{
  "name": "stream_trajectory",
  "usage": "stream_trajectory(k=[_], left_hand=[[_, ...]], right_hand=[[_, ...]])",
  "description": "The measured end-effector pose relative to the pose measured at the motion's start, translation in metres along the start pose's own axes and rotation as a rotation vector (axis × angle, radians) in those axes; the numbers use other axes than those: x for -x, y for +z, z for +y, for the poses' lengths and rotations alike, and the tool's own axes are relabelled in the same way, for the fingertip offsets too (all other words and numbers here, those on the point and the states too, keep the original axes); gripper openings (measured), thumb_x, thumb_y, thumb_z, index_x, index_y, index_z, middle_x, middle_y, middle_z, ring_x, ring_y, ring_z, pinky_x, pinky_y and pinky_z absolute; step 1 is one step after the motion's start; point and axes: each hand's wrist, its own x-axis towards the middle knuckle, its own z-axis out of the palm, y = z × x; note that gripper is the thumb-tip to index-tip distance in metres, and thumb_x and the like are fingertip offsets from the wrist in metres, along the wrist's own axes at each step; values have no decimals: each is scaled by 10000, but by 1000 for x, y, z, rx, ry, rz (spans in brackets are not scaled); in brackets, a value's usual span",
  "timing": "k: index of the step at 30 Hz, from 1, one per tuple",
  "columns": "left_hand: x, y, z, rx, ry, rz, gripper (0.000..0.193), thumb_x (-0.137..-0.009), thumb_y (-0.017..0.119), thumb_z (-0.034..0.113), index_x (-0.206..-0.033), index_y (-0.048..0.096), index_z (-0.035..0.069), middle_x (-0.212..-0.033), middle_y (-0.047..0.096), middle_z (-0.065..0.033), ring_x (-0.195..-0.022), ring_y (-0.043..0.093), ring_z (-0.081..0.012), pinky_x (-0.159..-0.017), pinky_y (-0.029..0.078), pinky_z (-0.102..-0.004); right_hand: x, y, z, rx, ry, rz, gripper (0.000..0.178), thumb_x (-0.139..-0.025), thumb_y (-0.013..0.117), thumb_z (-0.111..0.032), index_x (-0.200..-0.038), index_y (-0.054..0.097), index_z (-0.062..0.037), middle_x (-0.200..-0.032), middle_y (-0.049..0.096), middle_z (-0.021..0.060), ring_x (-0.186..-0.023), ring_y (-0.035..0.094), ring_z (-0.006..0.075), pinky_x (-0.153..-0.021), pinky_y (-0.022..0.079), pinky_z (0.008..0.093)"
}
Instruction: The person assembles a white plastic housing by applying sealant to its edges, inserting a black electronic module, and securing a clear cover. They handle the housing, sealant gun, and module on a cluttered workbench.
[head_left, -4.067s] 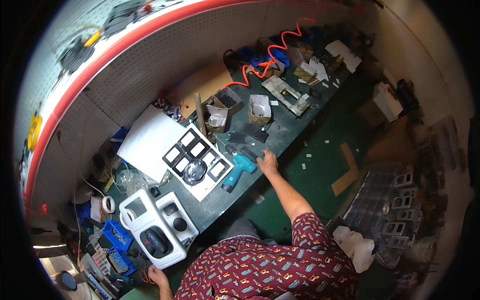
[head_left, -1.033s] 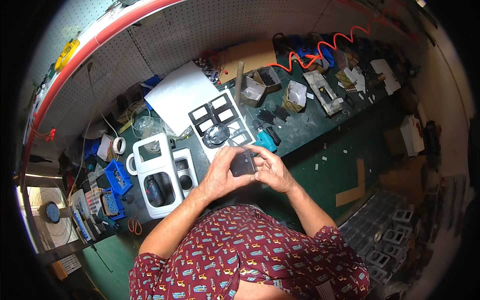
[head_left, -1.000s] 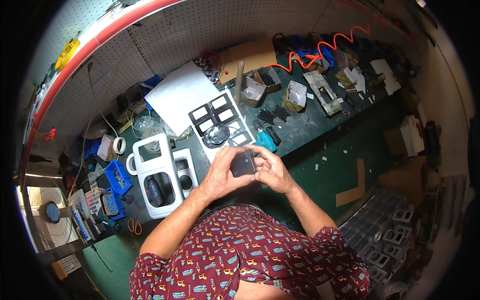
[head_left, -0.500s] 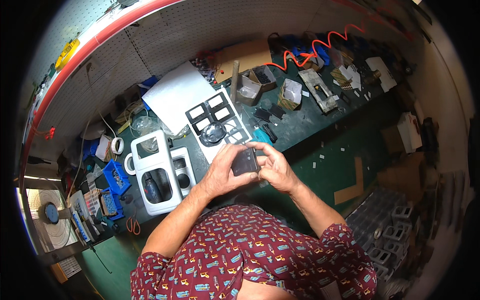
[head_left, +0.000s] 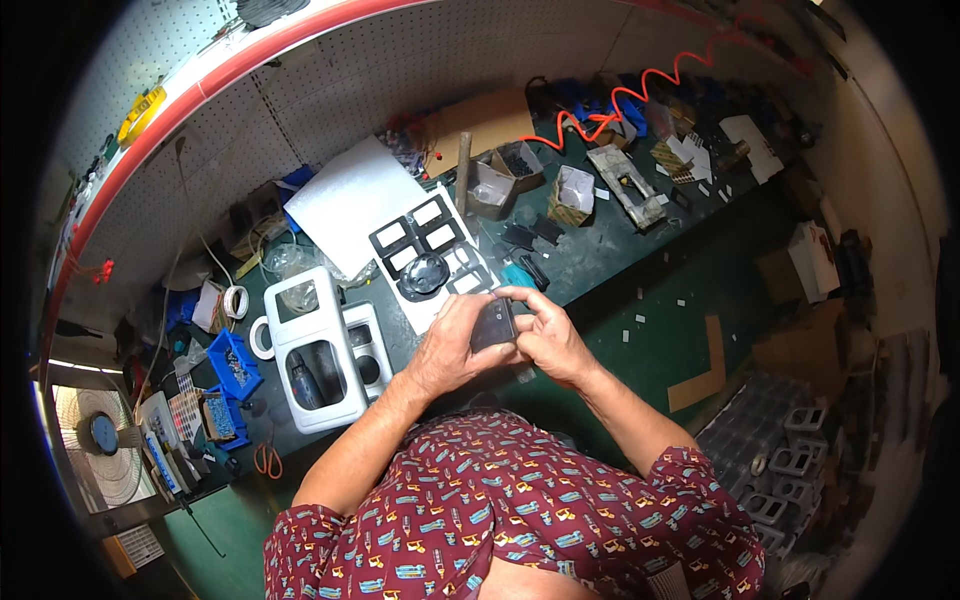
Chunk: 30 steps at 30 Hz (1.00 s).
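Note:
My left hand (head_left: 448,345) is closed around the left side of a dark, flat rectangular piece (head_left: 492,325), its thumb along the lower edge. From the other side my right hand (head_left: 552,340) grips the piece's right edge, index finger reaching over the top and the other fingers curled. What lies under the piece is hidden by my hands. Just beyond them is a white sheet (head_left: 418,313) bearing several black frames with white windows, and a round black part (head_left: 425,273) rests on it. A teal-handled tool (head_left: 518,277) lies close to my right fingertips.
A white housing (head_left: 350,385) with large openings stands at left, a dark power tool (head_left: 305,383) showing through it. Blue bins (head_left: 233,362) of small parts and orange-handled scissors (head_left: 267,460) are farther left. Cardboard boxes (head_left: 572,195) and a metal fixture (head_left: 627,188) sit at the back; a red coiled hose (head_left: 640,85) hangs above.
The view has shifted slightly. Both hands keep hold of the dark piece in nearly the same pose; nothing has been put down or picked up.

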Motion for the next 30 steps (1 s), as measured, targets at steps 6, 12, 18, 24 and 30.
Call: stream_trajectory(k=[6,12,18,24,30], left_hand=[[-4,1,-5,221,-188,-55,330,-885,715,171,-1132,572,6,-1023,636,-160,-924,639,-284,-815,512,-369],[-11,5,2,-96,-170,80,487,-812,797,268,-1168,594,4,-1104,643,-165,-1052,623,-321,-900,503,-408],[-16,-2,-7,15,-168,99,552,-729,857,253,-1149,607,-3,-1044,673,-160,-1013,657,-304,-915,519,-401],[-24,-10,7,289,-346,179,679,-688,907,246,-1212,562,-13,-1112,664,-148,-1077,647,-227,-978,506,-369],[-23,-17,4,313,-280,204,779,-703,887,210,-1341,501,-13,-1186,652,-193,-1147,646,-271,-1013,502,-385]], right_hand=[[-6,6,23,-30,38,196,447,-914,486,52,-1353,435,-17,-1096,672,147,-931,694,199,-752,645,362],[-28,20,39,-78,-126,325,438,-912,565,79,-1333,475,-3,-1126,660,130,-959,673,173,-789,611,318],[-35,21,25,85,-217,305,471,-902,615,79,-1353,496,12,-1074,693,90,-961,660,120,-845,546,260],[-45,10,11,305,-281,404,407,-910,581,37,-1314,554,2,-963,696,61,-789,642,89,-701,542,239],[-28,-82,6,543,-299,757,367,-917,553,-17,-1282,589,5,-753,640,42,-605,577,78,-454,498,271]])
